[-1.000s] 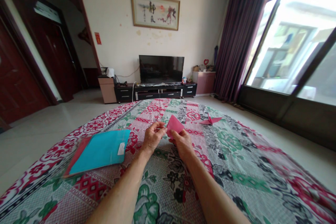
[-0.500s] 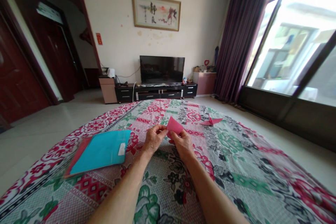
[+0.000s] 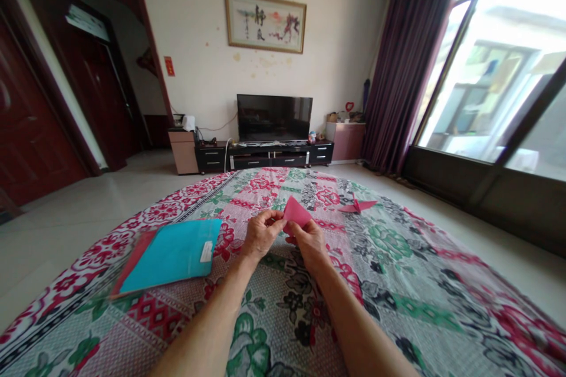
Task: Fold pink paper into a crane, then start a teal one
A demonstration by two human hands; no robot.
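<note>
The left hand (image 3: 265, 233) pinches the left edge of a small diamond-shaped piece of pink paper (image 3: 297, 211) above the red, green and grey floral cloth (image 3: 283, 318), while the right hand (image 3: 310, 241) grips its lower right side. I see a pointed pink folded-paper figure (image 3: 358, 207) lying beyond, to the right.

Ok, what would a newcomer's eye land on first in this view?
Probably the bright blue paper, on the left of the patterned tablecloth. Then the small pink paper at the centre, held by the left hand and right hand. A pink folded figure sits farther off, to the right.
</note>
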